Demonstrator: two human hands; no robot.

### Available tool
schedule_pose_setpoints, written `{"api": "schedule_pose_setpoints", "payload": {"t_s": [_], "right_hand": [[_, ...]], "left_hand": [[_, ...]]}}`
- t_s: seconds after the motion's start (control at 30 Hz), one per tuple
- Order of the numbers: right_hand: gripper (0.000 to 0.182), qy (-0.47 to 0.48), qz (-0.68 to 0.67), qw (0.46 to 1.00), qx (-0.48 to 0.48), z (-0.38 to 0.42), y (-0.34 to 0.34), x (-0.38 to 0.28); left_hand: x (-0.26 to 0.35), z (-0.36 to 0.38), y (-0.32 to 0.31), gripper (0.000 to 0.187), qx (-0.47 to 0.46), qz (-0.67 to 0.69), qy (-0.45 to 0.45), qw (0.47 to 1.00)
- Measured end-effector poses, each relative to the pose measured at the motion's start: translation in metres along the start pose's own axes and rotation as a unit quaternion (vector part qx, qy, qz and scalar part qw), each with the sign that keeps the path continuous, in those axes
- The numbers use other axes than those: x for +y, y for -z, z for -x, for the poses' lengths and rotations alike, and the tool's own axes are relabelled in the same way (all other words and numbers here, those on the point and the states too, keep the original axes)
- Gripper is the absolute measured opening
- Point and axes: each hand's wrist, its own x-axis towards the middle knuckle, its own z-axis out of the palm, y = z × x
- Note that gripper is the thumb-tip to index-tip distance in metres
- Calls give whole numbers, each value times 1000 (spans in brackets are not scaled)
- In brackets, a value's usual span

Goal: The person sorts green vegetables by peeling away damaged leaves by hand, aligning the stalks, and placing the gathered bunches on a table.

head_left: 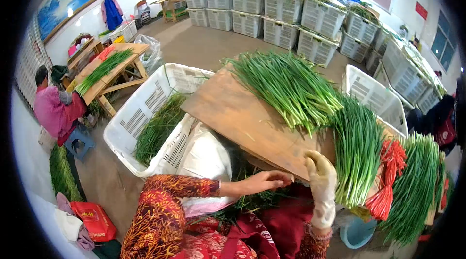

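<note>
Bare, my left hand (264, 181) hovers over my lap by the near edge of the wooden board (233, 108), fingers stretched together and thumb beneath; whether it pinches anything is unclear. My right hand (320, 174), in a pale glove, is raised at the board's edge with fingers curled; nothing shows in it. A spread pile of green stalks (291, 86) lies across the board's far part. Right of it is another bundle (358, 147), then red ties (388, 176) and more stalks (417, 181).
A white crate (131, 118) holding loose greens stands left of the board, an empty-looking crate (374, 96) behind right. A blue bucket (358, 232) is below right. Stacked crates (281, 11) line the back. A person (53, 103) sits at a low table (109, 72) on the left.
</note>
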Motion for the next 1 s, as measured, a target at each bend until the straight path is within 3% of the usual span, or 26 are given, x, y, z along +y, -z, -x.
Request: {"api": "schedule_pose_setpoints", "payload": {"t_s": [0.13,0.2,0.27,0.3,0.4,0.5,0.57,0.6,0.63,0.67,0.7,0.87,0.93,1.0], "right_hand": [[15,106,74,991,17,-60,-63,-4],[15,105,110,988,-11,-90,-83,3],[24,61,357,926,-103,-109,-96,10],[23,48,420,897,-133,-114,-101,15],[21,13,448,883,-138,-124,-115,27],[19,-29,359,926,-112,-123,-114,29],[20,-109,161,975,-108,-114,-105,16],[20,-106,164,974,-111,-106,-108,22],[21,-130,-15,986,-103,-96,-111,31],[21,-153,-194,965,-91,-91,-112,32],[24,-185,-274,938,-108,-82,-112,26],[26,-267,-298,907,-132,-58,-125,25],[27,-185,-333,920,-94,-58,-127,35],[27,-198,-310,928,-59,-64,-125,48]], "left_hand": [[-16,31,27,35,42,53,3,998],[-14,33,40,33,74,86,-17,993],[-10,38,56,31,102,116,-31,988],[-9,40,63,30,114,132,-37,984],[-10,28,81,29,132,165,-57,976],[-2,8,91,31,164,263,-96,946],[0,-7,95,32,178,294,-116,932],[0,-14,97,32,191,323,-130,918],[1,-21,99,32,193,326,-131,916],[2,-28,102,33,203,321,-147,913],[3,-35,104,33,213,315,-160,911],[-2,-55,112,32,236,321,-141,906],[-3,-52,117,30,244,292,-167,910],[-4,-43,121,27,245,332,-135,901]]}}
